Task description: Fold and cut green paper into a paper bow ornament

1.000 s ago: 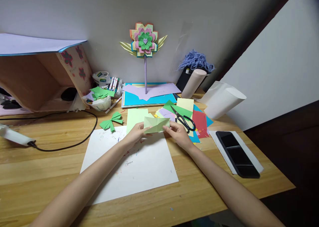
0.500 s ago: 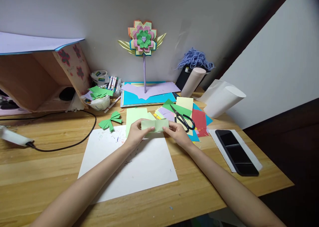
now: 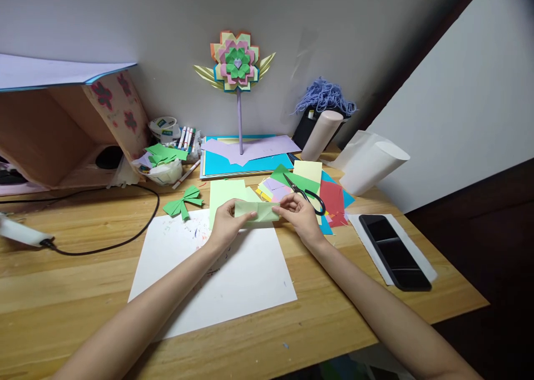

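A small pale green folded paper (image 3: 261,212) is held up over the far edge of a white sheet (image 3: 233,291). My left hand (image 3: 227,221) pinches its left end, thumb across the near face. At the other end, my right hand (image 3: 299,216) grips the right edge between thumb and fingers. A vertical crease shows near the paper's middle. Behind my left hand lies a larger light green paper (image 3: 225,191). Black-handled scissors (image 3: 306,193) rest on coloured paper pieces just beyond my right hand, which partly covers them. A green paper bow (image 3: 183,203) lies to the left.
A paper flower (image 3: 237,63) on a purple stem stands at the back. Paper rolls (image 3: 373,168) and a phone (image 3: 394,252) are on the right. Left are an open box (image 3: 50,129), a cable (image 3: 154,213), markers (image 3: 186,139) and a tub of scraps (image 3: 164,174).
The green paper went from a partly opened, slanting fold to a flat narrow strip. My right thumb and fingers have shifted to its right end. The whole view has drifted slightly.
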### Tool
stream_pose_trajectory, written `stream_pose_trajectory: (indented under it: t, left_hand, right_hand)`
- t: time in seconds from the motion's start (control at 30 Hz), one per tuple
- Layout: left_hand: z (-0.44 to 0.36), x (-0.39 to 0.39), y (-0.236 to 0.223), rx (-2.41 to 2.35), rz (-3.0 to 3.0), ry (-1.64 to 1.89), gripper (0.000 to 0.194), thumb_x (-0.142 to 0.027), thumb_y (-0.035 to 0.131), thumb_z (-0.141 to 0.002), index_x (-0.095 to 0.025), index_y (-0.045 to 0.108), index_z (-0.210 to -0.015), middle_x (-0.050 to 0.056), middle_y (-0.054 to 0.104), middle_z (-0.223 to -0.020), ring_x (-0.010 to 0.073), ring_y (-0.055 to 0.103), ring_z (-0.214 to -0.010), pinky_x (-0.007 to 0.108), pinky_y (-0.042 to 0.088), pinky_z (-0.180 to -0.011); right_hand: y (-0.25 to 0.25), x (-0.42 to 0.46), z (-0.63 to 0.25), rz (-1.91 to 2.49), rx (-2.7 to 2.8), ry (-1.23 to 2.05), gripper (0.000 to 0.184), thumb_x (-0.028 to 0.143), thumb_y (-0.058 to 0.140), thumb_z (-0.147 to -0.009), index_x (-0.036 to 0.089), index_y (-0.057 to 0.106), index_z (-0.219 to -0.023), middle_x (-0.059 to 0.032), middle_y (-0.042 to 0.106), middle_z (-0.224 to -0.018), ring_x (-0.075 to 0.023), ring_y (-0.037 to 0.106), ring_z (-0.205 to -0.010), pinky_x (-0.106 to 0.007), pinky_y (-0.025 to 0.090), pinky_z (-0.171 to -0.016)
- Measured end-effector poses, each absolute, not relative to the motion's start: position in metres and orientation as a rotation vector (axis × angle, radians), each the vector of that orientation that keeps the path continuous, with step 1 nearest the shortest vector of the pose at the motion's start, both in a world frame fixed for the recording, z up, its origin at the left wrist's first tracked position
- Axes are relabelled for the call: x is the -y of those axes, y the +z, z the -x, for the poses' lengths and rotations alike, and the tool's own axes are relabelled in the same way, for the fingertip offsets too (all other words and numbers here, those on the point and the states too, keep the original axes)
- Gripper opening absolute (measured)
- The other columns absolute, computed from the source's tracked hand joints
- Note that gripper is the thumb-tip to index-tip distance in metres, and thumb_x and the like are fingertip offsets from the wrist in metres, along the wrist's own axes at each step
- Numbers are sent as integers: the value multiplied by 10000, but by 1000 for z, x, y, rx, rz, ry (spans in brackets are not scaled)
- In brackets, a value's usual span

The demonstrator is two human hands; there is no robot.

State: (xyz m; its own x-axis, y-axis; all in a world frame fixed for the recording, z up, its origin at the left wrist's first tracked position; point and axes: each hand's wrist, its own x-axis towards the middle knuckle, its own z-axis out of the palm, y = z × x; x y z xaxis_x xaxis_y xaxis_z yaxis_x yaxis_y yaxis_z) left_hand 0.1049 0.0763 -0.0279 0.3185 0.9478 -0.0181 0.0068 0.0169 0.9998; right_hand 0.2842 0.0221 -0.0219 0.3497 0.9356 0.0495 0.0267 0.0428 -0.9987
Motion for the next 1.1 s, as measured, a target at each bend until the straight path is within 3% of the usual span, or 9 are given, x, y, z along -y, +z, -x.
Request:
stream_pose_trajectory:
  t: [0.13, 0.37, 0.6, 0.77, 0.97, 1.1]
  left_hand:
    - [-105, -77, -28, -994, -1347, 946, 269, -322, 731, -566, -139, 608, -718, 2, 615, -690, 134, 550, -650, 230, 402, -586]
    - [-106, -76, -27, -1032, -1356, 902, 271, -338, 704, -596, -134, 618, -752, 19, 635, -713, 140, 562, -648, 231, 414, -580]
    - [-99, -79, -9, -1099, -1448, 570, 311, -355, 725, -550, -140, 634, -755, -34, 551, -538, 74, 404, -391, 216, 316, -403]
    - [-96, -79, -2, -969, -1685, 528, 227, -366, 675, -619, -151, 682, -691, 43, 661, -713, 142, 551, -612, 238, 392, -539]
    - [-100, -74, -11, -948, -1695, 616, 260, -404, 634, -671, -153, 675, -617, 34, 634, -598, 129, 505, -532, 234, 329, -480]
    - [-105, -70, -14, -993, -1597, 752, 255, -389, 638, -677, -139, 678, -649, 48, 659, -634, 142, 543, -560, 234, 364, -504]
  right_hand:
    - [-23, -22, -285, 1356, 957, 934, 379, 352, 763, -591, 183, 583, -879, 29, 590, -622, -130, 565, -599, -260, 454, -602]
    - [-27, -23, -286, 1437, 1012, 868, 252, 390, 728, -618, 166, 662, -713, -55, 673, -761, -187, 614, -730, -316, 484, -706]
    - [-22, -22, -290, 1448, 1105, 873, 205, 355, 717, -639, 166, 648, -679, -44, 668, -722, -173, 603, -681, -292, 478, -650]
    - [-15, -18, -286, 1407, 1233, 915, 156, 314, 702, -656, 170, 643, -672, -21, 657, -705, -161, 598, -680, -280, 474, -650]
    - [-13, -18, -282, 1403, 1208, 968, 184, 317, 718, -633, 177, 642, -726, -20, 658, -742, -165, 610, -715, -289, 481, -692]
    - [-14, -17, -278, 1373, 1130, 1298, 323, 343, 765, -564, 170, 640, -806, -21, 673, -764, -177, 633, -732, -296, 508, -690]
